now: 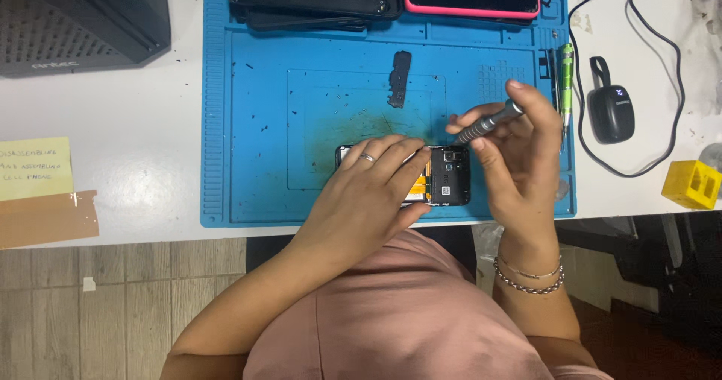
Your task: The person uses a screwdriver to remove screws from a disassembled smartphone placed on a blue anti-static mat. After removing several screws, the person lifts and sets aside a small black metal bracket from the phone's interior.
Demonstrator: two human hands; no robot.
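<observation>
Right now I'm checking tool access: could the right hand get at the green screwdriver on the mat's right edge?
Probably yes: the green screwdriver lies uncovered just beside the right hand, but that hand already grips a grey screwdriver.

Yellow block, black earbud case, sticky note.

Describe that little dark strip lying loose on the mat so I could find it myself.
Start at the blue work mat. Above the opened phone, the dark plastic strip lies alone, touched by neither hand, matte and jagged unlike the glossy phones stacked along the mat's far edge.
</observation>
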